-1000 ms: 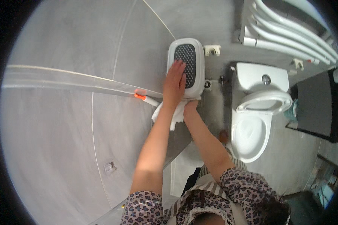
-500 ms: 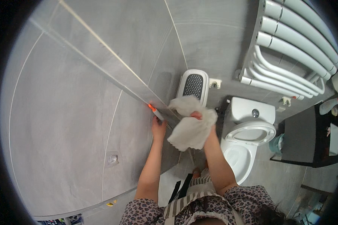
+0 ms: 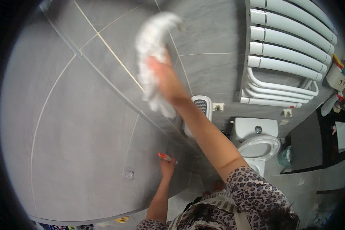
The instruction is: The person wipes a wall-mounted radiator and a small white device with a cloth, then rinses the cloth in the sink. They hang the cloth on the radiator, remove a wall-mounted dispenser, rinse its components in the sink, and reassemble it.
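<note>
Right hand [image 3: 165,74] has swung leftward, outstretched, clutching cloth [image 3: 150,42]; left hand [image 3: 167,167] grasps tool [image 3: 165,156].

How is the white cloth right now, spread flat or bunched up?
Bunched up: the white cloth is gathered in the right hand, with loose ends hanging out above and below it; motion blur hides finer folds.

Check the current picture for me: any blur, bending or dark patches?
Head view: right hand and white cloth smeared, likely by motion; head view: toilet and towel rack noticeably crisper; head view: grey tiles look bowed at left; head view: black corners around the fisheye circle.
</note>
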A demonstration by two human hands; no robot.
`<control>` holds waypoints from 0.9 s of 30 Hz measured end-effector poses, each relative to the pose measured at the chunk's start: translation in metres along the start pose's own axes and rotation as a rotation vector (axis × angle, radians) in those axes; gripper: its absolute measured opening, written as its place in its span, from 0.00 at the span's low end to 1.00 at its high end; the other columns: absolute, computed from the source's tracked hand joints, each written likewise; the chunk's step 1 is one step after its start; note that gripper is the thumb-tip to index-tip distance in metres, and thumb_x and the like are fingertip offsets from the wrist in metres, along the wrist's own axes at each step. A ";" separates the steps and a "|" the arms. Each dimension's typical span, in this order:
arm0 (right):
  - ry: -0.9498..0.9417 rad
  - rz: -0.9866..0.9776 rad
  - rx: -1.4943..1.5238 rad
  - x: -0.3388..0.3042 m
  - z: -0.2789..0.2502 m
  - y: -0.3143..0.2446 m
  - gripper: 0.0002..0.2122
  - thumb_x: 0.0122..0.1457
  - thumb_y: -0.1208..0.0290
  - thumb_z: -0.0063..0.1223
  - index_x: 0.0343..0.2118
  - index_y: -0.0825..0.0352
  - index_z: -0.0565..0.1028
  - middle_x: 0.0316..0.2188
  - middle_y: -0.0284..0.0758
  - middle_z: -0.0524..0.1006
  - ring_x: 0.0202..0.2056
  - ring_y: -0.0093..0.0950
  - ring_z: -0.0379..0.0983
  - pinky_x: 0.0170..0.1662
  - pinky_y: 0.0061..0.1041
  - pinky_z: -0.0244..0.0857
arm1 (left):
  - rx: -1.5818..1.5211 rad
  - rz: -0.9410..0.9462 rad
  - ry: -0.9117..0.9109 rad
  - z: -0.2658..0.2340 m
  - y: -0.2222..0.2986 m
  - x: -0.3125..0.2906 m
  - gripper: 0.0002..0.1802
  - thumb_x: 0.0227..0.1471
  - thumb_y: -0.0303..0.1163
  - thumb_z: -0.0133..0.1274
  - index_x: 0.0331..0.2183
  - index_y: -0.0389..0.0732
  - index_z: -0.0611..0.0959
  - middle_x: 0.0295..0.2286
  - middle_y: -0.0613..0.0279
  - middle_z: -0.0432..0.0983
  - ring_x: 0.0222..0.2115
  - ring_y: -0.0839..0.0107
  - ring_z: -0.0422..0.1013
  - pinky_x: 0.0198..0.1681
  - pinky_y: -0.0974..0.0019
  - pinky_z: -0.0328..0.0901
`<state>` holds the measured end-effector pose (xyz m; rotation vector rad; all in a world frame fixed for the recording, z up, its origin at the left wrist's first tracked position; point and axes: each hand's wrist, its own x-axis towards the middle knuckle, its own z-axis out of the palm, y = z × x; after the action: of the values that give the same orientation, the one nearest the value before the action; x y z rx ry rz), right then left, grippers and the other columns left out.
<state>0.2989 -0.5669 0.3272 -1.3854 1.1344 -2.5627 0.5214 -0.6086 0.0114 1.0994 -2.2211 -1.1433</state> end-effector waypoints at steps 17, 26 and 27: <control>0.187 0.476 -0.882 -0.152 -0.061 0.210 0.17 0.55 0.70 0.42 0.49 0.63 0.66 0.53 0.49 0.58 0.57 0.45 0.51 0.59 0.37 0.47 | -0.053 0.025 -0.077 -0.024 -0.009 -0.028 0.07 0.39 0.26 0.56 0.22 0.36 0.73 0.18 0.64 0.70 0.19 0.77 0.65 0.22 0.70 0.61; 0.239 -0.744 -0.695 0.150 0.048 -0.011 0.22 0.54 0.60 0.46 0.51 0.63 0.67 0.54 0.48 0.59 0.55 0.45 0.53 0.56 0.39 0.50 | 0.004 -0.050 -0.091 -0.019 0.010 -0.024 0.09 0.38 0.29 0.56 0.20 0.36 0.74 0.16 0.64 0.70 0.20 0.76 0.67 0.23 0.68 0.63; 0.248 -0.756 -0.695 0.173 0.050 -0.017 0.22 0.54 0.59 0.47 0.51 0.62 0.68 0.53 0.47 0.60 0.54 0.44 0.54 0.56 0.39 0.50 | 0.003 -0.081 -0.107 -0.022 0.019 -0.028 0.09 0.38 0.29 0.57 0.20 0.37 0.74 0.16 0.63 0.71 0.20 0.76 0.67 0.23 0.68 0.63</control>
<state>0.2353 -0.6420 0.4795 -1.9782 2.0098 -3.0316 0.5440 -0.5910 0.0399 1.1646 -2.2783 -1.2603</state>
